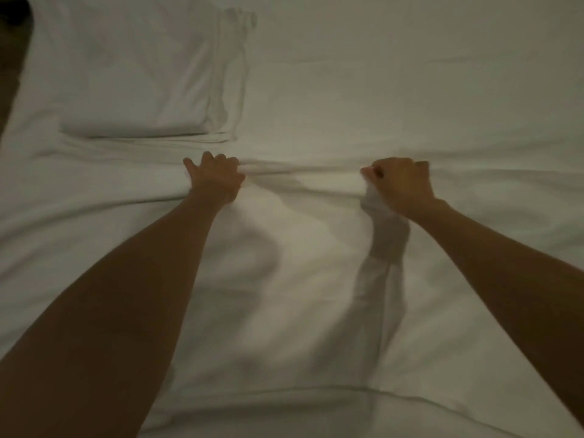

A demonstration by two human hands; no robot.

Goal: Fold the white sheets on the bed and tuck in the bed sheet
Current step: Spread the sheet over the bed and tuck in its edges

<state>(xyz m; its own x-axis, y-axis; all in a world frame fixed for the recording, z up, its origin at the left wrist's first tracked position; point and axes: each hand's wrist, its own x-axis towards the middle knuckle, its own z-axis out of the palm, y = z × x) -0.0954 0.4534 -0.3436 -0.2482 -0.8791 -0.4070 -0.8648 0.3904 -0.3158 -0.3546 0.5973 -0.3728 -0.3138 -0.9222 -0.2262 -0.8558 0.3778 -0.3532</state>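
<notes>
Both arms reach out over the bed. The left hand sits at about 10 o'clock from frame centre, fingers curled round a bunched ridge of the white sheet. The right hand is at about 2 o'clock, clenched on the same ridge, w/ a flap of cloth hanging down from under its palm toward 6 o'clock. The sheet is spread across the middle of the bed, running from the hands back toward the person; the ridge between the two grips is pulled fairly taut.

At 11 o'clock lies a folded sheet, already squared off into a stack, its near edge just beside the left hand's knuckles. The bed sheet shows flat from 12 to 3 o'clock.

Risks, as I'd judge them:
- Left grip is v. close to the folded stack. A pull or lift could drag its bottom layers, since creases run under it, and undo that fold.
- Either hand may have caught the bed sheet along w/ the loose one; white on white in dim light, can't tell layers apart. Lifting would then rumple the base layer before tucking.
- Hanging flap on the right suggests uneven edges, so the fold may come out skewed.
</notes>
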